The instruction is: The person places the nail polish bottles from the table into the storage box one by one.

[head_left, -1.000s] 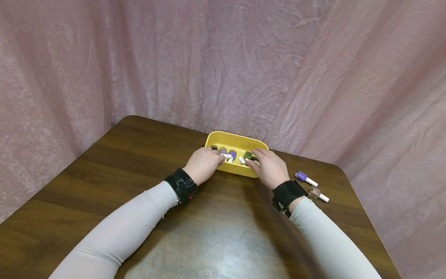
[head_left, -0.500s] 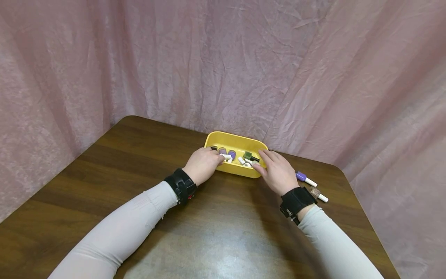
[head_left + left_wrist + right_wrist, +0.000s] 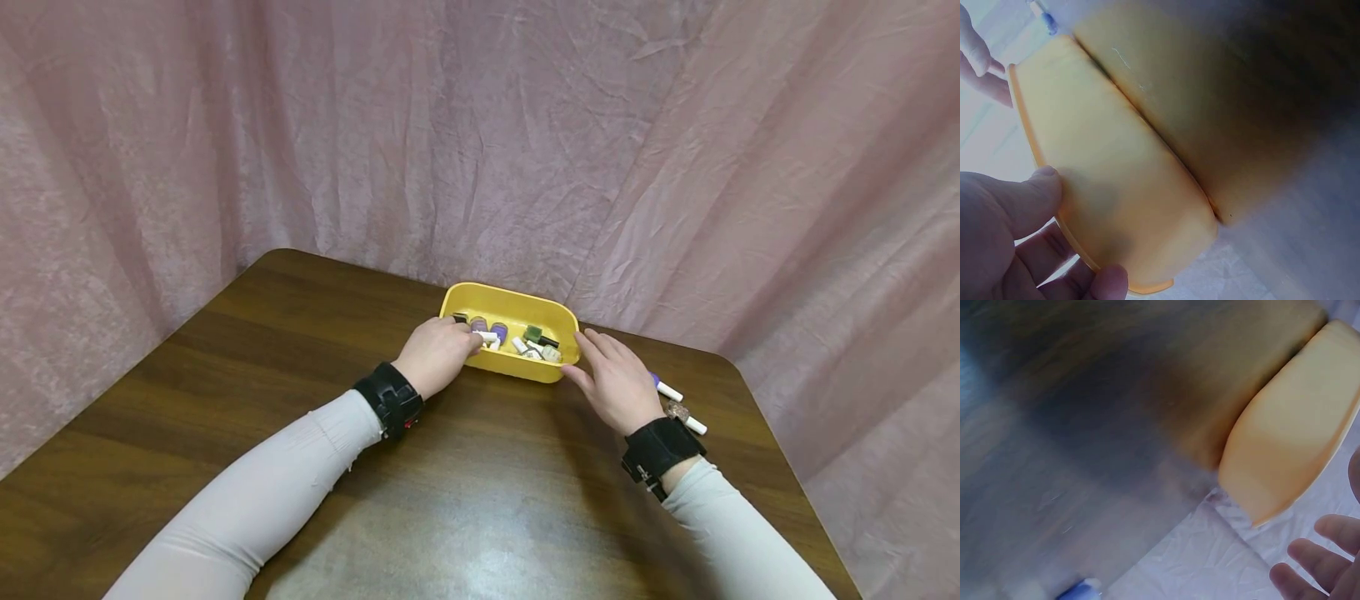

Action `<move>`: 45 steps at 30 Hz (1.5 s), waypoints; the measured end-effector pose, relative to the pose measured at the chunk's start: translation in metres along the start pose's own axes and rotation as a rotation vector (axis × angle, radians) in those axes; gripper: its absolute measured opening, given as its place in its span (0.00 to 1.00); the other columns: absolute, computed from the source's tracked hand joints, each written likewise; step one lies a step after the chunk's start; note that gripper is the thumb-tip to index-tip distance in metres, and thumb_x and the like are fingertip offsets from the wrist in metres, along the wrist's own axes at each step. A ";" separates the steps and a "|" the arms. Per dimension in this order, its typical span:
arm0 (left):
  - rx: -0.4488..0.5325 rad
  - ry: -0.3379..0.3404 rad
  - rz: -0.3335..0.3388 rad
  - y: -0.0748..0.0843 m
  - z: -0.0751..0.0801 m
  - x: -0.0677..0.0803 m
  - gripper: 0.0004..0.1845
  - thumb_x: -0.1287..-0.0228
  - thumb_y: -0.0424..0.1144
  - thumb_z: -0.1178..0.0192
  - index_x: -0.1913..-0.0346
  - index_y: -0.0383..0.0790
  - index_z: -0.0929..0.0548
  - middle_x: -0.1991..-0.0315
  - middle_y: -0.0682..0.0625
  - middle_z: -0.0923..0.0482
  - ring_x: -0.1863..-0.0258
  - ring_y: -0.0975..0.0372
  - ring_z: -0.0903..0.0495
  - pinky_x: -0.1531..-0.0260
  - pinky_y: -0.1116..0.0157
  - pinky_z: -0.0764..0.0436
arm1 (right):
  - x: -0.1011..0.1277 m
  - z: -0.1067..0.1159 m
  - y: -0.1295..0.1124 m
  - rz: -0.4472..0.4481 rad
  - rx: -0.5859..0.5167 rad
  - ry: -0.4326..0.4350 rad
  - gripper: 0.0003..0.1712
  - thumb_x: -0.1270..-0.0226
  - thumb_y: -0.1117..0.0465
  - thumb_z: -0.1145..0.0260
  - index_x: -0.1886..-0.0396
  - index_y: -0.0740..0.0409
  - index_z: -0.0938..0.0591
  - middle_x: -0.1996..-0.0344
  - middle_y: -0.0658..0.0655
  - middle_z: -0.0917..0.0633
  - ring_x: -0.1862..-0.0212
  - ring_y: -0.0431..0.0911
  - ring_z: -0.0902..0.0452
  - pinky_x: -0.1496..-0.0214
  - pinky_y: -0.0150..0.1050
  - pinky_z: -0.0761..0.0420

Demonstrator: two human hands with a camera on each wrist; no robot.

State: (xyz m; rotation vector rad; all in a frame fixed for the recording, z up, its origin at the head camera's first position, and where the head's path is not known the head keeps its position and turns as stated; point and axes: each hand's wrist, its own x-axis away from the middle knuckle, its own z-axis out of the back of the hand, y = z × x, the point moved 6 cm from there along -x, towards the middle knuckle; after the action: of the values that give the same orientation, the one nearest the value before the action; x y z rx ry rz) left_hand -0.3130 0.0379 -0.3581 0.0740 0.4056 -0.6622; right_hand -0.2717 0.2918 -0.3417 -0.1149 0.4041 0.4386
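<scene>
A yellow plastic bin stands near the far edge of the table with several nail polish bottles lying inside. Among them are a purple bottle, a dark green one and a pale one. My left hand grips the bin's left end; the left wrist view has the thumb against its outer wall and fingers at the rim. Just off the bin's right end, my right hand is spread with straight fingers and holds nothing. The left hand hides part of the bin's contents.
To the right on the brown wooden table lie a glittery nail polish bottle and a purple one with a white cap, the latter partly behind my right hand. A pink curtain hangs behind the table.
My right hand has drawn out of the bin to the right and toward me, uncovering the pale bottle and covering part of the purple one on the table. The left hand stays put.
</scene>
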 end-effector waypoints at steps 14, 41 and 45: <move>0.006 0.028 -0.011 0.000 0.001 0.001 0.05 0.23 0.44 0.29 0.54 0.50 0.05 0.60 0.52 0.09 0.63 0.55 0.14 0.59 0.56 0.16 | 0.034 0.006 0.027 -0.080 0.044 -0.062 0.39 0.17 0.45 0.31 0.20 0.66 0.25 0.24 0.70 0.23 0.24 0.69 0.29 0.21 0.64 0.32; 0.027 -0.013 0.005 0.002 0.004 0.001 0.06 0.22 0.42 0.30 0.52 0.48 0.05 0.59 0.51 0.09 0.61 0.54 0.14 0.57 0.56 0.16 | 0.078 0.018 0.070 -0.143 0.059 -0.113 0.41 0.18 0.45 0.30 0.21 0.70 0.27 0.25 0.75 0.25 0.24 0.73 0.31 0.22 0.68 0.35; 0.029 -0.009 0.005 0.002 0.004 0.002 0.06 0.23 0.42 0.30 0.52 0.48 0.05 0.59 0.51 0.09 0.61 0.54 0.14 0.57 0.56 0.16 | 0.083 0.018 0.077 -0.165 0.065 -0.141 0.42 0.18 0.43 0.31 0.21 0.71 0.26 0.25 0.75 0.25 0.24 0.73 0.32 0.21 0.67 0.36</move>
State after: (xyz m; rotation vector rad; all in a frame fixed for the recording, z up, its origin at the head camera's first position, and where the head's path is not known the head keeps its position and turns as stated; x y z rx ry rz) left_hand -0.3090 0.0379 -0.3549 0.0997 0.3870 -0.6636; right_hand -0.2302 0.3964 -0.3607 -0.0529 0.2671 0.2686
